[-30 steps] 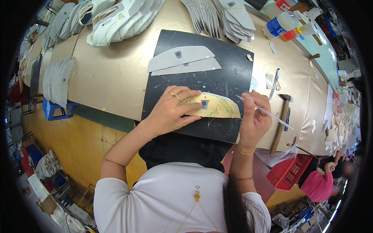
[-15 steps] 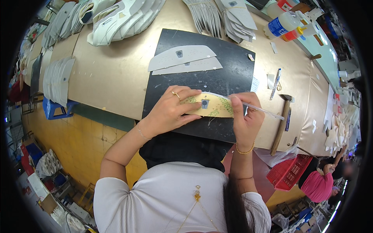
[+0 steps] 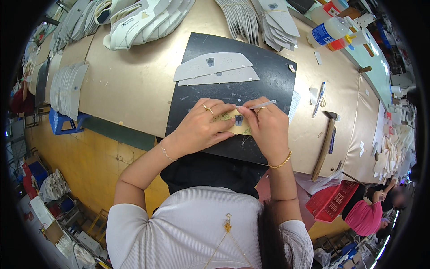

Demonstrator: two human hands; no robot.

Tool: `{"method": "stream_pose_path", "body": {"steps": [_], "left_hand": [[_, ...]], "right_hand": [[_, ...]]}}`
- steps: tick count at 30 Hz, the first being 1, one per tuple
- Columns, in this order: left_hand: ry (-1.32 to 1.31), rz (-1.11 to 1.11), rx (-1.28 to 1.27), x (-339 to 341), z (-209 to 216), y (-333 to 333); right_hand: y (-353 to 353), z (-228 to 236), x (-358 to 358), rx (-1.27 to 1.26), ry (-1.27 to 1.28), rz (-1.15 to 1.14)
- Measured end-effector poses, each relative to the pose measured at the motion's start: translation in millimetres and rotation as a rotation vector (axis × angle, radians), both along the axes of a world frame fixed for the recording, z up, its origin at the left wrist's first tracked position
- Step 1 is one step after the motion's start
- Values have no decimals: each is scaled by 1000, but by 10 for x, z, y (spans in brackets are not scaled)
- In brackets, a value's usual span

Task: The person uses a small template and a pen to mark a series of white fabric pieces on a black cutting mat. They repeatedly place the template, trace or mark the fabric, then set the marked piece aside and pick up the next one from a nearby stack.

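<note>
Between both hands is a small pale-yellow panel (image 3: 243, 130) with green print and a dark grey patch near its middle. My left hand (image 3: 204, 122) is closed on its left part, fingers on top. My right hand (image 3: 269, 127) pinches a narrow whitish strip (image 3: 265, 105) at the panel's upper edge, thumb and index finger close to the left fingertips. The strip's free end sticks out to the right above the knuckles. Most of the panel's right part is hidden under the right hand. Beyond the hands, two grey curved panels (image 3: 212, 64) lie overlapped on a black board (image 3: 192, 96).
A hammer (image 3: 323, 145) and a pen (image 3: 319, 98) lie to the right. Bottles (image 3: 329, 32) stand at the far right. Stacked grey pieces (image 3: 67, 89) and white shoe uppers (image 3: 139, 27) are at left and back. A red basket (image 3: 331, 201) stands below the table edge; a person in pink is beyond.
My right hand has moved left along the panel's upper edge, closer to the left hand. The strip's free end now points up and right, not down and right. My left hand stays nearly in place.
</note>
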State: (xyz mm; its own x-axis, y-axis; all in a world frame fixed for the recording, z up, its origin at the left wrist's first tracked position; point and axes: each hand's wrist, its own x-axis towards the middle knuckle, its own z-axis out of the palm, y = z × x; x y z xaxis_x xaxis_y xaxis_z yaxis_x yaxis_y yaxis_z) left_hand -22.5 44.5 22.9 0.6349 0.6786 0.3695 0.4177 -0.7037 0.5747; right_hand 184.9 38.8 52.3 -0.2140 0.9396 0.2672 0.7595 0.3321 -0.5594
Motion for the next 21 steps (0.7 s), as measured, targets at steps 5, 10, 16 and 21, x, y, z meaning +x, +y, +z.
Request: {"method": "stream_pose_path", "body": {"steps": [5,10,16,21], "left_hand": [[-7,2,8,4,-11,6],[3,-7,19,5,-11,4],[26,22,4,-1,8,-10],[-73,57,-246,-27,80,59]], "right_hand": [[-9,106,-36,-31,-90,43],[22,62,-66,-44,-100,-10],[-93,-80,-129,13,31,-138],[-161,81,49,-1,490,-317]]}}
